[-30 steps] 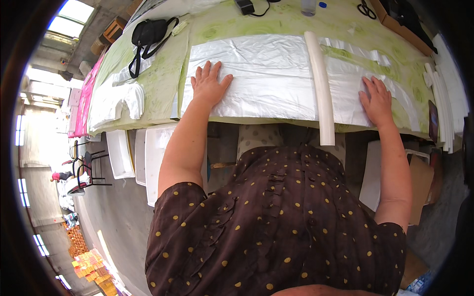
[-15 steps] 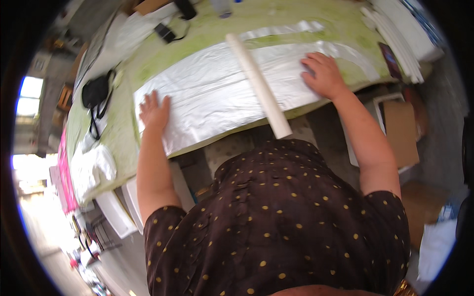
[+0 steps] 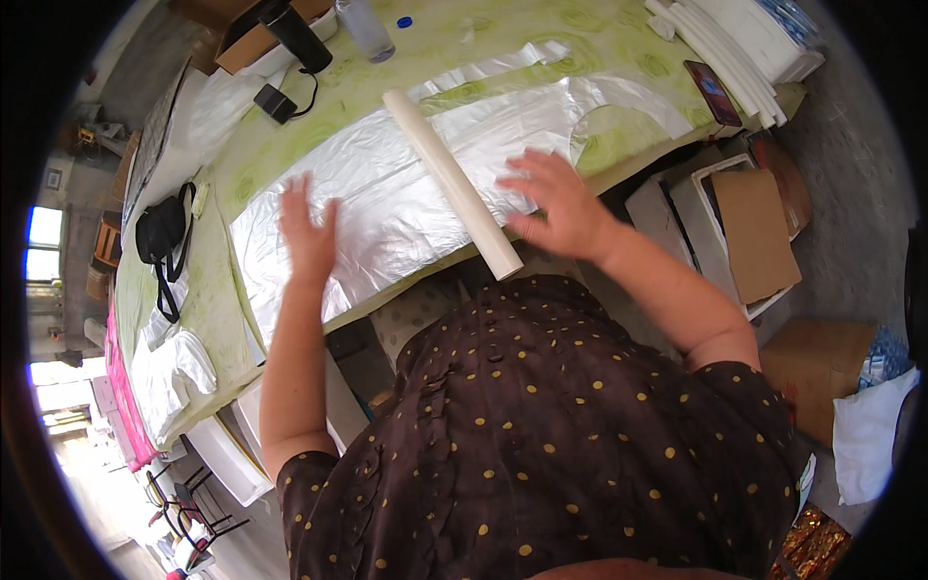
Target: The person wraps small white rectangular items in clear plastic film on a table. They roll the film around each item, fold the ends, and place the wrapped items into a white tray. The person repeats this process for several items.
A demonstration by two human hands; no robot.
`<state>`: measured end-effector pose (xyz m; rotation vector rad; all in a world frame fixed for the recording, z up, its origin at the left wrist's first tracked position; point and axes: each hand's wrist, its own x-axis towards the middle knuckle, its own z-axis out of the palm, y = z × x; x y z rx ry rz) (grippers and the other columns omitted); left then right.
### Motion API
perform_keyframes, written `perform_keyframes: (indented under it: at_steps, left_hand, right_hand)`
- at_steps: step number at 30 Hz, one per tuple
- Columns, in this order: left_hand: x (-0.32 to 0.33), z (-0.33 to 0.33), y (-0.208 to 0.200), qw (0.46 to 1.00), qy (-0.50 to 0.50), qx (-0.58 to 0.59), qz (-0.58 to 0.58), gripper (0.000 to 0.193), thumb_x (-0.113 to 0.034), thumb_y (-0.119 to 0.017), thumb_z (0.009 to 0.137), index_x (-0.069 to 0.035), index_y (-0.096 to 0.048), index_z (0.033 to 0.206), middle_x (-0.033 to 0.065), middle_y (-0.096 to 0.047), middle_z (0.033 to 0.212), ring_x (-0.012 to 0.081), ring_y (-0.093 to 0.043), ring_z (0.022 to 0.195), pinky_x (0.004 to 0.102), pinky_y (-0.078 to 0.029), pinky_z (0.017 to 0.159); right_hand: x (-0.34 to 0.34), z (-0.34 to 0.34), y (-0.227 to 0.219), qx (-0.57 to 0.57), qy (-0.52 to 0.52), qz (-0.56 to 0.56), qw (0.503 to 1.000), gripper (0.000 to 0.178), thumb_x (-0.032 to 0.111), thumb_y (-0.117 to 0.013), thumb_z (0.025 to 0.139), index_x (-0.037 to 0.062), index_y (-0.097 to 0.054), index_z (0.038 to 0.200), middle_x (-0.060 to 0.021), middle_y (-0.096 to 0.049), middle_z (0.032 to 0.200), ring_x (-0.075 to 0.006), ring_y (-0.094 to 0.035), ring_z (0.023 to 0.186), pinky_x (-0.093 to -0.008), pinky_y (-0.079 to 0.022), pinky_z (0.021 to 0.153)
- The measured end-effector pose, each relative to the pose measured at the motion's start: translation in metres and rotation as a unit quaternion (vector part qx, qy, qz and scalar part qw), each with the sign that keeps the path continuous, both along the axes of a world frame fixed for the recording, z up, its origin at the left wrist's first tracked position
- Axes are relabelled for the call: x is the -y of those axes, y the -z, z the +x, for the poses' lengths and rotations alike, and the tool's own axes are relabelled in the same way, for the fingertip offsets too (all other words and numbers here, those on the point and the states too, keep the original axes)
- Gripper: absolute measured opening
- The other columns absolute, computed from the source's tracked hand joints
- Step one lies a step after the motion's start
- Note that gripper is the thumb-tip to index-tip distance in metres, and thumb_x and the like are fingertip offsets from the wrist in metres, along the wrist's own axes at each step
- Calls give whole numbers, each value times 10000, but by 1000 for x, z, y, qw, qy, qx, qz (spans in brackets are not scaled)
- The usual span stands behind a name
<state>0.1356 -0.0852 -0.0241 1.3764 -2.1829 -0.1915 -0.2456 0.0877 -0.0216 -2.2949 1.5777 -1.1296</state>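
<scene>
A sheet of shiny whitish plastic film [image 3: 377, 208] lies spread along the near side of the table, with a curved cut-out at its right end. Across it rests a pale roll or tube [image 3: 454, 184], its near end sticking out past the table's edge. My left hand [image 3: 308, 232] is over the film's left part, fingers spread and slightly blurred, holding nothing. My right hand [image 3: 558, 205] is just right of the tube, fingers apart and empty. Whether either hand touches the film I cannot tell.
A green patterned cloth [image 3: 619, 58] covers the table. On it are a black bag [image 3: 162, 232], a black device with a strap [image 3: 276, 102], a dark tumbler [image 3: 296, 39], a clear bottle [image 3: 365, 31], a phone [image 3: 711, 94] and white tubes [image 3: 720, 63]. Cardboard [image 3: 757, 235] stands at the right.
My right hand has come inward, closer to the tube, and my left hand has moved slightly along the film. The whole view has shifted, so the table items appear farther left.
</scene>
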Motion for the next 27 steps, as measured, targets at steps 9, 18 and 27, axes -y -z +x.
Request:
perform_keyframes:
  at_steps: [9,18,27]
  left_hand:
    - [-95,-139,-12,968,211,37,128,787,-440,-663,917,-76,-363,1547,252,-194,1645,409,-303,1484,592,-172,1209]
    - [-100,-135,-29,964,203,78,155,770,-411,-674,898,-80,-376,1526,244,-239,1634,382,-266,1511,606,-147,1207]
    - [-95,-172,-57,961,269,-4,60,557,-177,-730,853,-81,-564,1375,166,-498,1475,353,-489,1334,474,-374,1111]
  right_hand:
    - [-49,23,-1,118,-16,51,992,362,251,-731,880,125,-670,1215,-114,-612,1325,-364,-509,1314,-556,-301,1165]
    - [-45,-9,7,141,98,-11,985,311,223,-743,873,77,-693,1143,-139,-641,1262,-369,-534,1276,-498,-367,1128]
    - [-37,-10,11,19,148,52,987,341,204,-727,874,119,-675,1200,-76,-641,1314,-375,-473,1365,-604,-262,1169]
